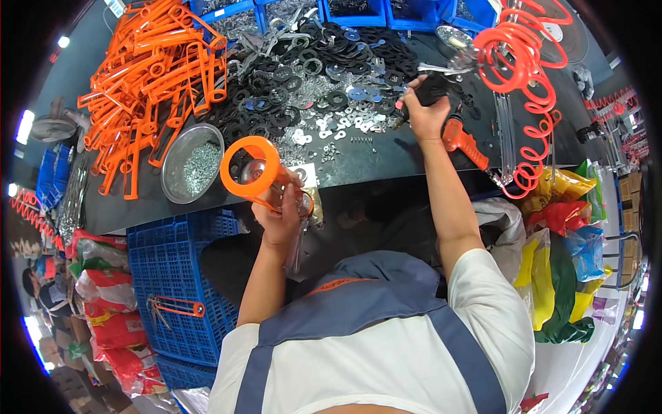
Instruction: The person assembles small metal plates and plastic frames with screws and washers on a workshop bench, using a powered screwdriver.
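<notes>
My left hand (279,215) is closed around an orange frame-like part with a wide round ring (231,178) at its upper end. Clear plastic and a small metal piece show inside and below it. Over the right side of the bench, my right hand (429,119) grips a black object (433,88), whose kind I cannot make out; a small dark tip shows below the fingers. Close to that wrist lies an orange air tool (466,143) joined to a red coiled hose (527,103). Loose black rings (338,98) and small metal plates (331,124) are spread between the hands.
A steel bowl of screws (172,169) stands left of my left hand. Behind it rises a heap of orange frames (152,76). Blue bins (289,10) line the far edge. A blue crate (176,276) stands below the bench at left, colourful sacks (552,269) at right.
</notes>
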`<state>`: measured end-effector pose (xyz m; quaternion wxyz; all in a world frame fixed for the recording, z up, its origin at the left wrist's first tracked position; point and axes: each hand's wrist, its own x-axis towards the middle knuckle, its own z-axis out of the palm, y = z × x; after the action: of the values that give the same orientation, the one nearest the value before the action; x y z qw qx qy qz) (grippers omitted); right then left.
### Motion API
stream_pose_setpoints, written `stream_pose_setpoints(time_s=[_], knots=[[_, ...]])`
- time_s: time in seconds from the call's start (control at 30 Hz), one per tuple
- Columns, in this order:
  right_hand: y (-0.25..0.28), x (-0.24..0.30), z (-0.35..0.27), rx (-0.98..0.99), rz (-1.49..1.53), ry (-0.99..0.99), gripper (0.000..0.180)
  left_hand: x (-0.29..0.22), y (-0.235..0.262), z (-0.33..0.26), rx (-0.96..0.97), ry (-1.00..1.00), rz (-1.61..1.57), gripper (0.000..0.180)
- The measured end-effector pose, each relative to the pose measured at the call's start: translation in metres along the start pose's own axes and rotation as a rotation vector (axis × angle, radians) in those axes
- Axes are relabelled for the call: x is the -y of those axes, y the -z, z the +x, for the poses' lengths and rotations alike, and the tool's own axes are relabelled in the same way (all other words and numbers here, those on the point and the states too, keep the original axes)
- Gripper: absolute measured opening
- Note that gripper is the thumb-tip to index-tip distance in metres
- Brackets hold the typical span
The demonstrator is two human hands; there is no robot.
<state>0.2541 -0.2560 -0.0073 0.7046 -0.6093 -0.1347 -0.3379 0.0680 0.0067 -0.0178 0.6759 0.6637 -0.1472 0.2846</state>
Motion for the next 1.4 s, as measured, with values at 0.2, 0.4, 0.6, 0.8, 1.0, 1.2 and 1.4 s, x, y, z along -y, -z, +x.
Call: stream_pose_setpoints(time_s=[0.2,0.4,0.6,0.8,1.0,1.2,1.4], knots=[[-0.014,-0.028,-0.004,0.07,-0.309,0.124,0.027,-0.004,-0.004,-0.004,-0.05,0.067,-0.075,0.029],[-0.019,-0.022,-0.007,0.1,-0.292,0.091,0.027,-0.002,-0.003,-0.003,-0.062,0.018,-0.049,0.029],[-0.012,-0.003,-0.012,0.267,-0.435,-0.008,0.026,-0.005,-0.002,0.001,-0.041,0.051,-0.008,0.026],[-0.04,0.085,-0.005,0.194,0.135,-0.146,0.017,-0.002,0.003,0.006,0.004,0.121,0.126,0.013],[-0.127,0.217,0.042,0.422,0.844,-0.054,0.014,-0.006,-0.005,0.012,-0.027,0.061,0.071,0.009],[-0.189,0.244,0.001,0.765,0.397,-0.134,0.014,0.002,-0.001,0.011,-0.042,0.027,0.114,0.009],[-0.193,0.24,-0.01,0.689,0.288,-0.153,0.012,0.002,0.0,0.011,-0.041,0.057,0.124,0.013]])
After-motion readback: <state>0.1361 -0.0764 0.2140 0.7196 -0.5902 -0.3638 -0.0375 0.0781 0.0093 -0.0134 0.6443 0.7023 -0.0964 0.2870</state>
